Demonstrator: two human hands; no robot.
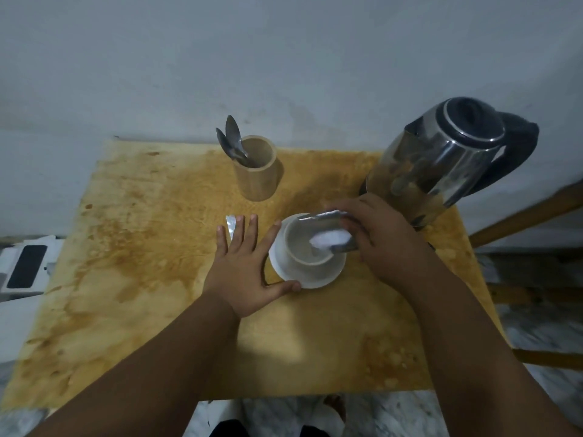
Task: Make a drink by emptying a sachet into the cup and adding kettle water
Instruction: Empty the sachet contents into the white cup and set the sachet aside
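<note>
A white cup [293, 263] stands near the middle of the stained wooden table [142, 234]. My right hand [385, 241] holds a silver sachet [328, 230] tipped over the cup's mouth, and white powder shows at its opening. My left hand [246, 272] lies flat on the table with fingers spread, its thumb and forefinger touching the cup's left side. A torn silver strip [231, 223] lies under my left fingertips. The steel kettle [441, 159] with a black handle stands at the back right.
A tan cylindrical holder [257, 168] with spoons [233, 143] stands behind the cup near the wall. A white box with a dark panel [25, 266] sits off the table's left edge. Wooden furniture rails [530, 216] lie to the right.
</note>
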